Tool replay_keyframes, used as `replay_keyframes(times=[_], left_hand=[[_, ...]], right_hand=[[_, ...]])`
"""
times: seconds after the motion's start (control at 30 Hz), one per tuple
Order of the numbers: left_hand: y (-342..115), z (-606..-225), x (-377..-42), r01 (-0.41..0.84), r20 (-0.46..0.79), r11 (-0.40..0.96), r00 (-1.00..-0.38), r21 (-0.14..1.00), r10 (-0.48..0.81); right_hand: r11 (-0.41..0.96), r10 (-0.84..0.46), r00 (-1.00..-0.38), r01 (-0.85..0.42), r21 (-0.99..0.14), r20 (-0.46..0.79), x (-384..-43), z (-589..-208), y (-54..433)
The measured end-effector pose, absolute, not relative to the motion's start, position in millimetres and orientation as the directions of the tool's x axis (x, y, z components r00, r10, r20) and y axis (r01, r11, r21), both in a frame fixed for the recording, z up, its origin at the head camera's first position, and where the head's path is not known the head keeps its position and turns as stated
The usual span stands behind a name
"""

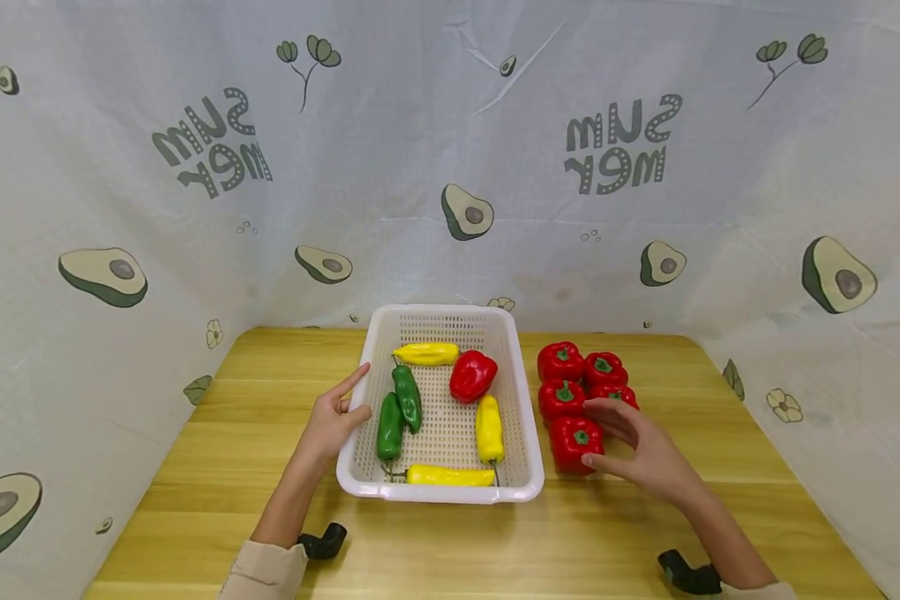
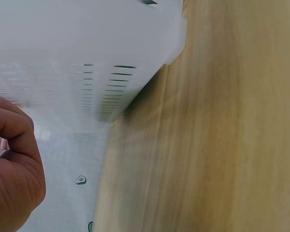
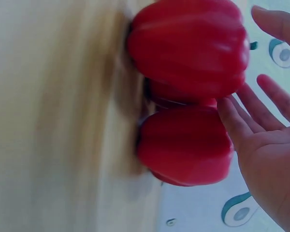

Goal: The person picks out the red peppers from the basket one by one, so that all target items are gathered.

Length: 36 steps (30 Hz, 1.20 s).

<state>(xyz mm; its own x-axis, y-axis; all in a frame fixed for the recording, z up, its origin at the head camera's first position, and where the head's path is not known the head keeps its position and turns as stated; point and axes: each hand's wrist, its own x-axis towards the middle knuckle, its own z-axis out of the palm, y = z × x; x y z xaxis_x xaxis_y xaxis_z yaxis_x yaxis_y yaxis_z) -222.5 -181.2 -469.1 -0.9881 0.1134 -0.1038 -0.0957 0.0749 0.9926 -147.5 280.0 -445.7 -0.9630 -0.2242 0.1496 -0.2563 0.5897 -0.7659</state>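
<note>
A white plastic basket point(image 1: 528, 433) stands on the table, and my left hand point(image 1: 332, 427) holds its left rim, thumb over the edge. In the left wrist view the curled fingers point(image 2: 12, 121) lie beside the basket's slotted wall point(image 2: 63, 53). My right hand point(image 1: 645, 446) hovers with spread fingers at a group of red bell peppers to the right of the basket. Its thumb and fingers are on either side of the nearest bell pepper point(image 1: 570, 454). In the right wrist view that hand point(image 3: 270, 145) reaches toward a bell pepper point(image 3: 188, 46), palm facing it.
Inside the basket lie one red bell pepper point(image 1: 472, 377), two green chili peppers point(image 1: 407, 398) and three yellow peppers point(image 1: 489, 429). More red bell peppers point(image 1: 560, 362) stand close together behind the right hand. A printed curtain point(image 1: 420, 150) hangs behind the wooden table point(image 1: 292, 367).
</note>
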Motion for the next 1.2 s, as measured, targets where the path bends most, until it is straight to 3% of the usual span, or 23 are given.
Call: replay_keyframes(times=[0.57, 1.2], left_hand=[[-183, -467, -223, -0.09, -0.097, 0.073, -0.99, 0.993, 0.104], [-182, -470, -223, -0.087, -0.093, 0.048, -0.987, 0.995, 0.128]], right_hand=[[0.552, -0.176, -0.975, -0.21, -0.807, 0.134, -185, -401, 235], [0.464, -0.232, -0.963, -0.231, -0.855, 0.135, -227, -395, 178]])
